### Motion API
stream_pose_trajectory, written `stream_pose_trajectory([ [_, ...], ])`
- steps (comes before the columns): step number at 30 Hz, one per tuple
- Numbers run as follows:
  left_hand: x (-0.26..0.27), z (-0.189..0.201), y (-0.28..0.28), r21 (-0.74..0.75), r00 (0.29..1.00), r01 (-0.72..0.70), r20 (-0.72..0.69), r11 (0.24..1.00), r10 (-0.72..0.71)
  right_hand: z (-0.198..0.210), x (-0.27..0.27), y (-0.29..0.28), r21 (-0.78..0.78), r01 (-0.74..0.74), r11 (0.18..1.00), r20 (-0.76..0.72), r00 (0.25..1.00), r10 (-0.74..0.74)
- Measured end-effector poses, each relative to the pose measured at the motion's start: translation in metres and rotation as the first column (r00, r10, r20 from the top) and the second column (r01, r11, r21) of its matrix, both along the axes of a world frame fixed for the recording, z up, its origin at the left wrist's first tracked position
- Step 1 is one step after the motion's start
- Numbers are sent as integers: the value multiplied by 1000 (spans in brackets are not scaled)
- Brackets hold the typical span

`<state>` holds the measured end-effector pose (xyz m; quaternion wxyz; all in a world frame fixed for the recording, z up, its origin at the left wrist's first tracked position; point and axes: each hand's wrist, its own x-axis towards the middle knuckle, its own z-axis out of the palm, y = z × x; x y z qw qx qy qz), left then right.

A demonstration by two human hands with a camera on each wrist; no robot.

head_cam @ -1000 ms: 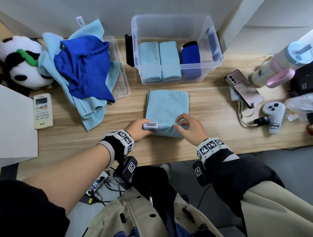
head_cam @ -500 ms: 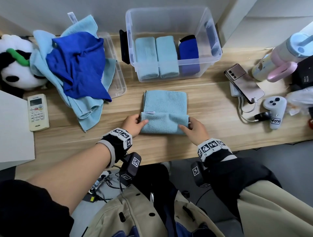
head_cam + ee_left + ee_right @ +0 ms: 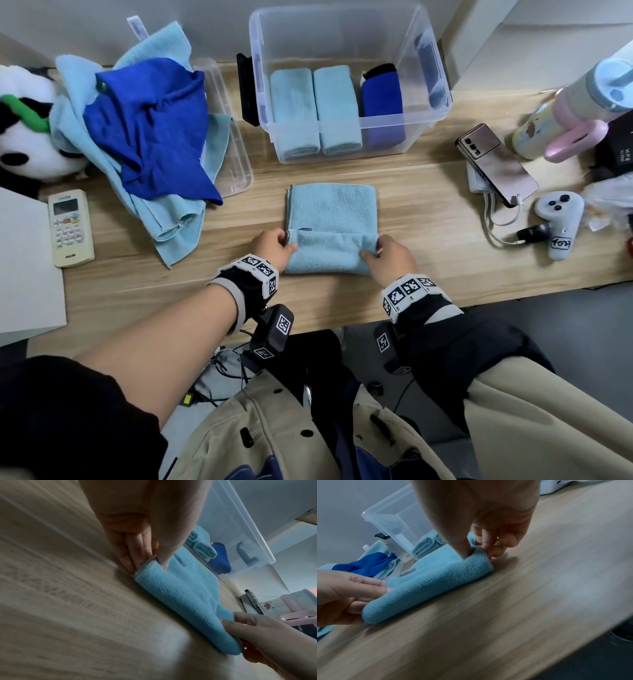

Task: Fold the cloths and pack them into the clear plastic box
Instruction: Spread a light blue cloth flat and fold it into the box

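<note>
Both hands, left (image 3: 272,248) and right (image 3: 388,257), pinch the cloth (image 3: 330,219) ends on the desk (image 3: 428,212), near flap now rolled further up than before; fold underway, box (image 3: 346,44) waits behind

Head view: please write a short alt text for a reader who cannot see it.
Left hand and right hand pinch the rolled near edge of a light blue cloth on a wooden desk; behind it, a clear plastic box holds three folded cloths.
</note>
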<state>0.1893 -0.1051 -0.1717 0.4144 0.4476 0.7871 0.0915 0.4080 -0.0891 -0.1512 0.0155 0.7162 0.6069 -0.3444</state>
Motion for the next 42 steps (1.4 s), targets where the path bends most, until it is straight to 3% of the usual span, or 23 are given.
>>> stream_pose_trajectory([
  [4, -1, 0, 4, -23, 1000, 13, 10, 1000, -13, 6, -2, 5, -1, -18, 1000, -1, 1000, 18],
  [10, 2, 0, -3, 91, 999, 17, 28, 996, -20, 10, -5, 0, 52, -73, 996, 48, 996, 71],
  [15, 3, 3, -4, 99, 1000, -12, -2, 995, 12, 4, -5, -2, 30, -42, 999, 84, 996, 40],
  [18, 3, 4, -1, 67, 1000, -16, -17, 998, 17, 6, -2, 2, 168, -14, 986, 58, 998, 4],
  [21, 1, 3, 1, 20, 999, -44, 19, 999, 43, 9, -2, 1, 370, -237, 898, 57, 971, 233],
  [25, -4, 1, 4, -111, 971, -147, 175, 983, 165, 4, -5, -10, 178, -616, 767, 146, 788, 598],
  [27, -7, 4, 3, -193, 927, -205, 276, 959, 254, -1, -5, -14, 174, -658, 732, 179, 753, 634],
  [29, -8, 8, 0, -236, 901, -218, 325, 947, 288, -2, -6, -14, 241, -644, 726, 180, 765, 619],
  [32, -11, 17, -2, 17, 952, -191, 245, 981, 182, 1, -9, -8, 280, -624, 729, 168, 780, 603],
  [35, -9, 33, -4, 231, 963, 10, 260, 973, -71, 7, -13, 3, 211, -631, 747, 132, 775, 617],
  [37, -5, 39, -5, 186, 924, 165, 315, 969, -217, 15, -16, 10, 181, -628, 757, 99, 777, 621],
  [40, -5, 37, -6, 120, 900, 380, 181, 917, -396, 21, -14, 18, 118, -547, 829, 24, 836, 549],
  [42, -9, 32, -5, 112, 910, 377, 138, 920, -390, 19, -11, 21, 90, -430, 898, -60, 898, 436],
])
